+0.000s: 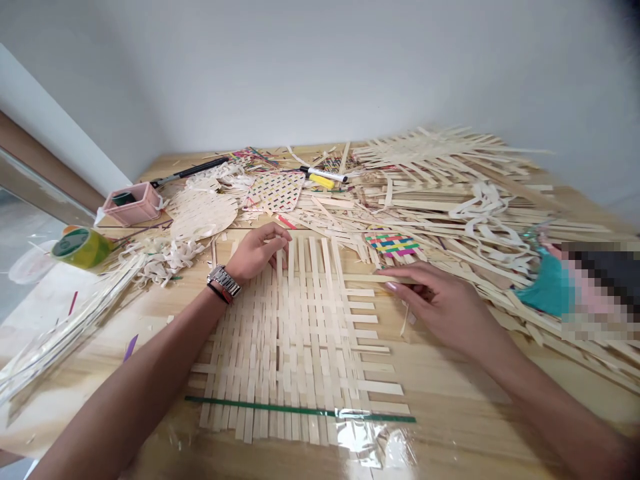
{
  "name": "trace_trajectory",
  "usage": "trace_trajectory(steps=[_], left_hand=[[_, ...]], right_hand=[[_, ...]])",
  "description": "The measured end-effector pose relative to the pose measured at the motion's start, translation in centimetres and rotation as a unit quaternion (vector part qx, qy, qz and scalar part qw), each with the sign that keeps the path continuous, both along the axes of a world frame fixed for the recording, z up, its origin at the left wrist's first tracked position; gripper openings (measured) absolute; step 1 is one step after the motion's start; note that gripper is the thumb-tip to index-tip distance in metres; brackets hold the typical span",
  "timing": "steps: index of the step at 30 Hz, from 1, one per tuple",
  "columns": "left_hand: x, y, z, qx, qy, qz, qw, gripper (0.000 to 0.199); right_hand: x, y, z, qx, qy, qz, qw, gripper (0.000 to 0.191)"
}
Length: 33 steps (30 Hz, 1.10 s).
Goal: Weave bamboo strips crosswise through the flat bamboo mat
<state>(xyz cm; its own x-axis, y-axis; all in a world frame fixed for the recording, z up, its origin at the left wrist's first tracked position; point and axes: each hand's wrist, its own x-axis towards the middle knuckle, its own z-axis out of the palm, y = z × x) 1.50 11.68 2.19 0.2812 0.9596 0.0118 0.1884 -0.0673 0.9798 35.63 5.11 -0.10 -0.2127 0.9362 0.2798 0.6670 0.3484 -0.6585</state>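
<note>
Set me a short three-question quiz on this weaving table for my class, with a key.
1. Which hand wears the wristwatch?
2. True or false: the green strip crosses the near end of the pale woven strips.
3. Fill in the gap: the small plastic crate at the far left of the table is ____.

Key: 1. Left. 2. True. 3. Pink.

Your left forearm [110,407]: cut off by bottom edge | your right forearm [565,420]: cut off at bottom right | pixelated patch [600,287]: blurs right edge | teal piece [547,287]: runs under it, unidentifiable
</note>
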Motion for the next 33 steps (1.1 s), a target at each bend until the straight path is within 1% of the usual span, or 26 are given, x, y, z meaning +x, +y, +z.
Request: trace_trajectory(steps=[4, 11, 16, 21, 26, 33], left_hand=[[0.02, -0.16, 0.15, 0.005, 0.026, -0.019, 0.999, 0.015], [-0.07, -0.03, 0.09, 0.02, 0.041, -0.022, 0.999, 0.016], [0.09, -0.17, 0.27, 0.018, 0.041, -0.022, 0.999, 0.014], [0.2, -0.26, 0.38, 0.019, 0.035, -0.025, 0.999, 0.012], [0.28, -0.28, 0.46, 0.018, 0.033, -0.021, 0.999, 0.015], [0.38, -0.45, 0.73, 0.029, 0.019, -0.031, 0.999, 0.017]], right_hand=[[0.02, 0.0, -0.16, 0.001, 0.003, 0.002, 1.0, 0.029], [0.24, 0.13, -0.09, -0.005, -0.005, 0.007, 1.0, 0.03], [0.51, 0.23, 0.27, -0.004, -0.017, 0.014, 1.0, 0.03], [0.61, 0.24, 0.12, 0.005, -0.02, 0.004, 1.0, 0.03], [0.57, 0.17, 0.19, 0.006, -0.026, 0.006, 1.0, 0.029], [0.47, 0.17, 0.35, 0.002, -0.027, 0.005, 1.0, 0.029]])
